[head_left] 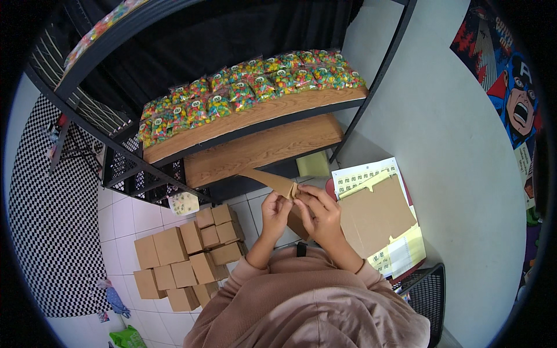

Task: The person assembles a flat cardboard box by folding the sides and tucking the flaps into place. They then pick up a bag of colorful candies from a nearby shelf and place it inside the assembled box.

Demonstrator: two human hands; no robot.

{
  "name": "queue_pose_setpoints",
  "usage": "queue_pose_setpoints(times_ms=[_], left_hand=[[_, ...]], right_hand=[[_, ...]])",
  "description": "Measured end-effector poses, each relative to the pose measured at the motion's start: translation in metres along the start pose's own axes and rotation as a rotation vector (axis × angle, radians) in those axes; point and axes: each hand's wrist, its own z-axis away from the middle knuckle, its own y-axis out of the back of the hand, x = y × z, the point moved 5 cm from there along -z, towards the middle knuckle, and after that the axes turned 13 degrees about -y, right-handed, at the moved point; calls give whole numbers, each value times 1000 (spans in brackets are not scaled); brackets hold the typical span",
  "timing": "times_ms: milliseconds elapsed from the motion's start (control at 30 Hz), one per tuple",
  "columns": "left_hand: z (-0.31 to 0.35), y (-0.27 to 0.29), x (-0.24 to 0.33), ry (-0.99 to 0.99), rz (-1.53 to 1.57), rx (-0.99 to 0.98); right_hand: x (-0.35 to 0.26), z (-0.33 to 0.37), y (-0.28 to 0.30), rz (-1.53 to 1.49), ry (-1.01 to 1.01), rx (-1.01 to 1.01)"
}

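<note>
Biggest thing on show is the black metal rack with wood-grain boards (261, 148), spanning the top of the view, and beneath it spreads the white tiled floor (125, 223). Pale grey wall (452, 156) fills the right, a colourful comic poster (510, 87) up on it, and over at far left runs a black-and-white checked surface (52, 214). Front and centre below, the person in a dusty-brown ribbed sweater (290, 296)! To the left on the tiles, a close-packed group of brown cardboard boxes (203, 268), some side by side, some seemingly stacked. And across on the right, a flat brown cardboard sheet (377, 211) lying on yellow and white printed papers (415, 240), with a black mesh container (426, 301) just below. Up on the rack's higher board, clear bags of multicoloured sweets (241, 95) stand crowded in rows. Now the action piece: a folded brown cardboard strip (270, 181), held up in front of the person, its long end angling up and left across the lower board in view; a brown panel shows below, between the wrists, though whether it belongs to the same piece is hard to tell. Right hand (320, 214): thumb and fingers pinched together on the near end. Left hand (274, 214): same tight grip, fingertips closed on the strip's edge, almost meeting the right ones.
</note>
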Motion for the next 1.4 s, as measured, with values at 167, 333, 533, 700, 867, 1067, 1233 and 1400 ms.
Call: queue_pose_setpoints(times_ms=[167, 333, 533, 700, 867, 1067, 1233, 1400], left_hand=[[5, -3, -5, 53, 64, 31], [10, -1, -9, 113, 23, 44], [2, -6, 11, 21, -75, -10], [-4, -25, 27, 197, 429, 3], [-3, -25, 26, 457, 701, -29], [4, -22, 18, 553, 542, 18], [2, -18, 22, 590, 392, 107], [1, -24, 29, 625, 367, 67]], right_hand=[[3, 2, 0, -1, 2, 12], [5, 2, 0, -44, -19, -36], [2, 7, 4, -151, 62, 36], [0, 2, 7, -155, 186, 64], [-2, 1, 12, -99, 236, 41], [0, 2, 18, -71, 247, 83], [1, 5, 21, -14, 262, 93], [-1, 4, 21, 25, 300, 82]])
